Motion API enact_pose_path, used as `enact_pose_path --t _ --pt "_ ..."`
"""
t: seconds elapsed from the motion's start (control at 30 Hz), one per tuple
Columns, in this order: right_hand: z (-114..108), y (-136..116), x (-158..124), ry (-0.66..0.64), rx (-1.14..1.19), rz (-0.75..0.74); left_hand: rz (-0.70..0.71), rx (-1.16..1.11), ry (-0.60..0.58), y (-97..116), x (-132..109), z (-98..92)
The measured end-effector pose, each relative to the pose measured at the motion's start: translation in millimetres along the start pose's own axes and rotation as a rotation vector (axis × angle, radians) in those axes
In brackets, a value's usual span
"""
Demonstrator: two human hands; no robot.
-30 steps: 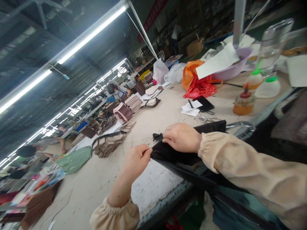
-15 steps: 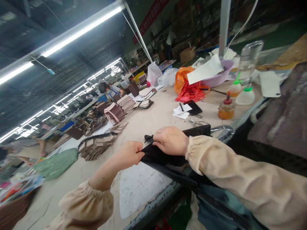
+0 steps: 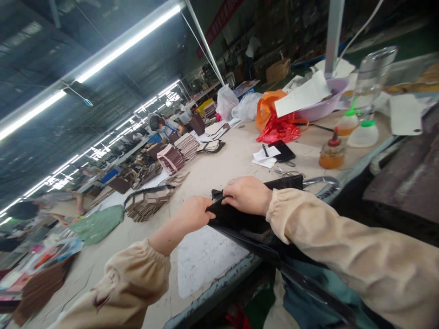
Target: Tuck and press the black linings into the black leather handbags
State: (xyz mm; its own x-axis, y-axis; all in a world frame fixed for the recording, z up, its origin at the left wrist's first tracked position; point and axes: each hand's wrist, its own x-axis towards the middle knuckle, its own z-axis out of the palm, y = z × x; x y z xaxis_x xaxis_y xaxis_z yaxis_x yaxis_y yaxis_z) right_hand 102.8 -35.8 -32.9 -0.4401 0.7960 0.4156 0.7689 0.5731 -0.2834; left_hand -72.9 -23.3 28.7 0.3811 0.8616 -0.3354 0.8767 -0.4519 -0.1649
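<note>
My left hand (image 3: 194, 214) pinches the near left corner of a black bag (image 3: 236, 224), thumb and fingers pressed together on its edge. My right hand (image 3: 247, 195) is closed over the upper rim of the same bag, close to my left hand, with its fingertips curled onto the edge. The bag gapes between my hands and the table's front edge, and its dark inside is partly visible. My right sleeve covers part of it. Just beyond the bag lies a metal tool (image 3: 286, 172), partly hidden.
A phone (image 3: 284, 151) with paper scraps lies beyond the bag. At right stand a bottle of amber liquid (image 3: 332, 153), a white squeeze bottle (image 3: 363, 134) and a purple basin (image 3: 329, 103). Stacked brown pieces (image 3: 149, 203) and a green bag (image 3: 99, 225) are at left. A co-worker (image 3: 168, 125) sits farther back.
The view has shifted a little, so the surroundings sit farther right. Both hands keep their hold on the black bag, and my left hand is slightly closer to my right.
</note>
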Motion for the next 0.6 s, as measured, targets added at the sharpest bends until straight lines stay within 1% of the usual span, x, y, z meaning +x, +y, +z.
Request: enact_pose_path --t 0.17,0.23,0.4,0.6 --pt "-6.3 5.4 4.5 -0.101 0.094 -0.039 -0.036 -0.074 -0.079 1.6 5.1 4.3" --pt "-6.6 5.4 6.2 -0.123 0.096 -0.044 -0.037 -0.09 -0.098 0.6 7.0 6.5" --pt "-2.9 0.7 10.5 -0.106 0.005 0.006 -0.065 -0.184 -0.128 -4.7 8.8 11.6" --pt "-1.7 2.4 11.2 -0.11 -0.02 0.008 -0.084 -0.361 -0.109 -7.4 7.6 18.0"
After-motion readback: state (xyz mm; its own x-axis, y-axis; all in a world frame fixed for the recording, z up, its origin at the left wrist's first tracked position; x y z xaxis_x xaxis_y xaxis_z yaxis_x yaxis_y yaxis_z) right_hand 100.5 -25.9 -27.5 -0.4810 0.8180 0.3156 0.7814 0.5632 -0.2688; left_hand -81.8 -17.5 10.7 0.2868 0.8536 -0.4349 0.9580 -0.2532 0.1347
